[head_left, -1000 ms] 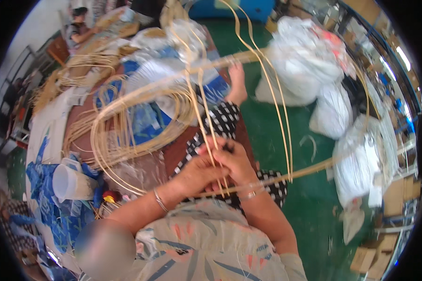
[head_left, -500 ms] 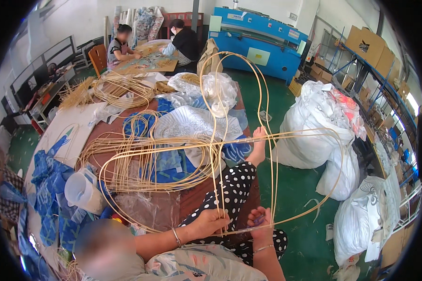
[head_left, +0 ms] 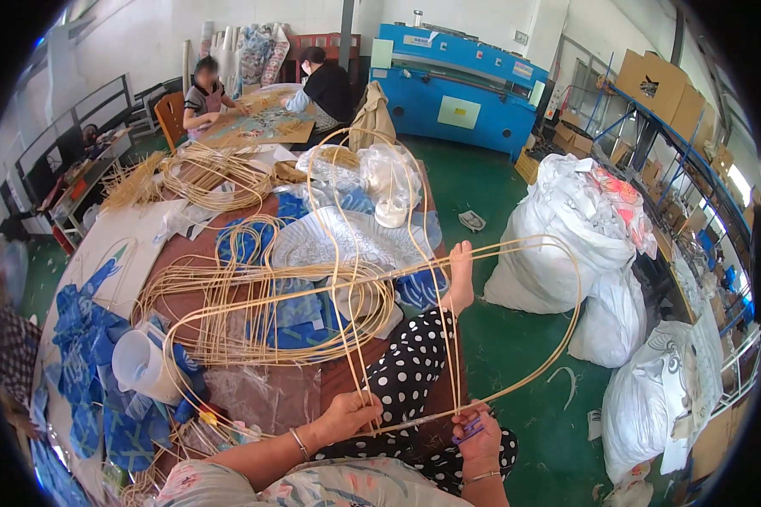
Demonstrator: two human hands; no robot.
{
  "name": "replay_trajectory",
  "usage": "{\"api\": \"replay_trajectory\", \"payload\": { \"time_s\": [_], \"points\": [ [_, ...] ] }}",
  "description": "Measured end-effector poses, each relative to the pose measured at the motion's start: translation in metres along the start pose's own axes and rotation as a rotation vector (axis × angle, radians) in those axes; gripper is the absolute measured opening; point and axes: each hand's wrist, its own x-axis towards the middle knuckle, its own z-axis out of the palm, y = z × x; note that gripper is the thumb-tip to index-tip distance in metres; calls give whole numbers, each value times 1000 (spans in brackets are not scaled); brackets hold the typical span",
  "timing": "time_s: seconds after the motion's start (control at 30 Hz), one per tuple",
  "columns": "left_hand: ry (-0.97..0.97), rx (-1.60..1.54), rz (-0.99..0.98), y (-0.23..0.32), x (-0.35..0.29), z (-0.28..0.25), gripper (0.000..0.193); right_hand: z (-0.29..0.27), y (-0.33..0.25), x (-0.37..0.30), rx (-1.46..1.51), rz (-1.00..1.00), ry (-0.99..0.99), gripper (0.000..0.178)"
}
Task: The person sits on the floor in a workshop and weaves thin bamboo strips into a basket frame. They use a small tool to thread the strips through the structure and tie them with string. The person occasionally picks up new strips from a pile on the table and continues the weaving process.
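My left hand (head_left: 353, 416) is closed around a pair of thin rattan strips, where they cross the near edge of a large looped rattan frame (head_left: 414, 275). This frame is made of long bent strips crossing one another, and it spans the space above my lap. My right hand (head_left: 480, 439) is curled at the near edge of the frame, by a second pair of upright strips. In its fingers is a small purple tool (head_left: 467, 430), whose kind I cannot make out. A bundle of similar rattan loops (head_left: 271, 313) lies on the brown table beyond.
A white plastic jug (head_left: 144, 363) and blue cloth (head_left: 84, 363) are at the left. White sacks (head_left: 558, 237) stand on the green floor (head_left: 516, 363) at the right. Two people sit at a far table near a blue machine (head_left: 461, 84). My bare foot (head_left: 460, 275) rests beside the table.
The frame has shifted left and tilted in view, its near edge now rising to the right. My right hand, palm up before, has turned and closed at the frame. My left hand keeps its grip.
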Motion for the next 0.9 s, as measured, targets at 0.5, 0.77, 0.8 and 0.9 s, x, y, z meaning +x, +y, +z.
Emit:
{"api": "replay_trajectory", "payload": {
  "time_s": [0.5,0.77,0.8,0.9],
  "points": [
    [-16,385,163,-26,-7,-20,22,19,18,3,-452,-63,304,9],
    [2,468,123,-20,-10,-25,28,24,24,7,-452,-47,279,9],
    [6,456,125,-20,-11,-26,30,24,25,7,-452,-61,283,10],
    [15,443,162,-25,-12,-28,34,29,24,6,-458,-55,279,9]
  ]
}}
